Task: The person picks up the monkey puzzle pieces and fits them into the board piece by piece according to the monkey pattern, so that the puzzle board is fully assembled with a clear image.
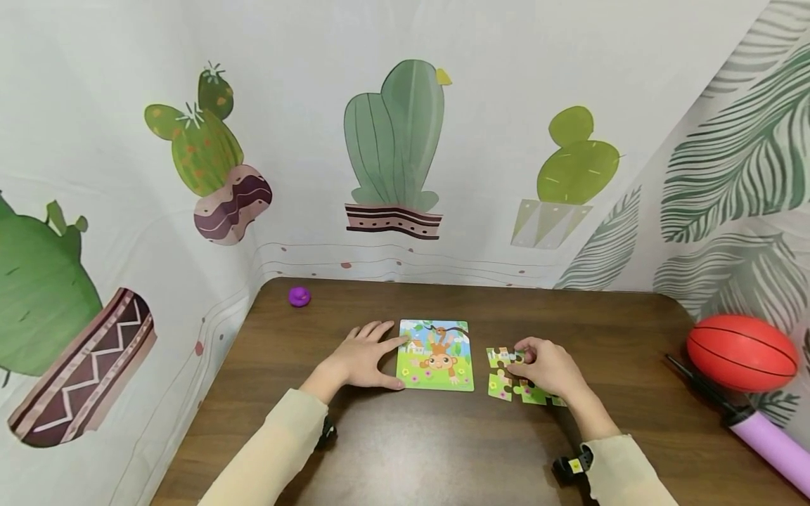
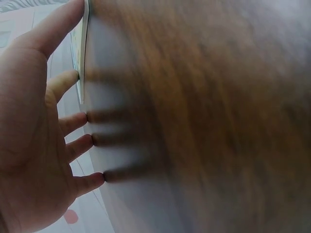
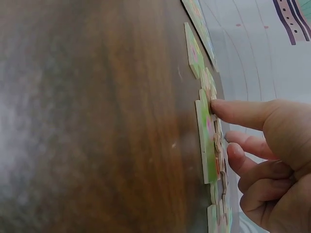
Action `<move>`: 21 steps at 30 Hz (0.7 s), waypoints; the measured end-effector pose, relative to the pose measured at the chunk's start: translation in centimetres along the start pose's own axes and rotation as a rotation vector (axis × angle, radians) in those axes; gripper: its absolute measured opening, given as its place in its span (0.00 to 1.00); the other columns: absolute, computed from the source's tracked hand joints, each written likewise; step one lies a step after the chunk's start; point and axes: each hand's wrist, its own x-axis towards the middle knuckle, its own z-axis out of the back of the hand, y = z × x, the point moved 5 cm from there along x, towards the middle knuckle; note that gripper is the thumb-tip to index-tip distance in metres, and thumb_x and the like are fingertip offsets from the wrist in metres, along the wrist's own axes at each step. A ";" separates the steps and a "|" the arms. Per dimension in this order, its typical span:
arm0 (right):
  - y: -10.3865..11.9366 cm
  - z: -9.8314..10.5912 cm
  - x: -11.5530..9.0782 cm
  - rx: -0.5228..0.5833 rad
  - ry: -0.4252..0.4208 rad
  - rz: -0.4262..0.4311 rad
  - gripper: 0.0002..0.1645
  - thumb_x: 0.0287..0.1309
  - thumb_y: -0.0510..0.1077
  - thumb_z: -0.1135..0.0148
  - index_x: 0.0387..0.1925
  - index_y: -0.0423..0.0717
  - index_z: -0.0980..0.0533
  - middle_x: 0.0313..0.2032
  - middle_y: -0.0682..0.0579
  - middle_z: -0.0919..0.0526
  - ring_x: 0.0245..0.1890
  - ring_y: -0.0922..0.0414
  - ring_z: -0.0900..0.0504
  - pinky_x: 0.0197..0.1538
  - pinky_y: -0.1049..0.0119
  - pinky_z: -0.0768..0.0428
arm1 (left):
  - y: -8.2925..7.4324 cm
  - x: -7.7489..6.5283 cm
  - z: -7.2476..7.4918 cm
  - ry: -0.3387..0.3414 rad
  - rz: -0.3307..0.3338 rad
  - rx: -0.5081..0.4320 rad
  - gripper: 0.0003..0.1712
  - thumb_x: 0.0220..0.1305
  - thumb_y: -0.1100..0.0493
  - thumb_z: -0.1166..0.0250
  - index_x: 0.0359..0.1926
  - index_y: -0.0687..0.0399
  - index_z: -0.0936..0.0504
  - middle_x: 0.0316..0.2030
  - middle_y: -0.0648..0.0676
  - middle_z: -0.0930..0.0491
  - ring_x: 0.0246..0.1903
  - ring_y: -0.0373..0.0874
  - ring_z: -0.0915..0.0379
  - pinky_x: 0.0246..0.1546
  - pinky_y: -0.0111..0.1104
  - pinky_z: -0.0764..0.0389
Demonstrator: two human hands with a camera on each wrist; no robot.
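And here's the left hand [image 1: 363, 357], spread wide with nothing in its grasp, thumb and index tip at the near side of the board [image 1: 436, 358], the other three fingertips down on the table [image 1: 411, 450] just beside it. That looks like bracing: a broad, flat span to keep the board from sliding. The board lies face up between the two hands, its monkey picture in full sight.

Over to the right hand [image 1: 549, 365]! Thumb and index are bent with a small gap between them, both down at the pieces [image 1: 500, 386], the rest of the fingers tucked back, likely to keep them off the neighbours. Does it have a piece pinched? Can't tell; the tips only show as touching. The pieces are bunched beneath and just left of that grip, handily close.

Well outside the action: duck [image 1: 299, 296] beyond the left hand, ball [image 1: 742, 351] and pump [image 1: 775, 439] off to the right hand's right.
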 end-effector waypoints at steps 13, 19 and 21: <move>0.3 -0.2 1.0 -0.027 0.030 0.078 0.26 0.59 0.49 0.23 0.56 0.44 0.19 0.26 0.54 0.26 0.17 0.56 0.30 0.25 0.60 0.33 | 0.1 0.1 -0.2 0.003 -0.007 0.006 0.58 0.55 0.17 0.38 0.82 0.31 0.41 0.82 0.56 0.53 0.79 0.59 0.58 0.73 0.63 0.50; 0.3 -0.5 1.3 -0.001 0.071 0.054 0.26 0.59 0.49 0.24 0.57 0.45 0.19 0.26 0.53 0.26 0.14 0.55 0.29 0.21 0.60 0.32 | -0.1 -0.1 0.0 -0.001 -0.020 0.006 0.57 0.56 0.18 0.38 0.82 0.30 0.42 0.81 0.58 0.53 0.79 0.60 0.58 0.72 0.65 0.49; 0.3 -0.5 1.4 0.020 0.084 0.032 0.25 0.60 0.48 0.24 0.57 0.46 0.19 0.26 0.52 0.26 0.13 0.55 0.29 0.19 0.60 0.31 | -0.1 -0.2 0.0 -0.002 -0.029 0.004 0.56 0.57 0.18 0.39 0.82 0.29 0.42 0.81 0.59 0.53 0.79 0.61 0.58 0.71 0.66 0.49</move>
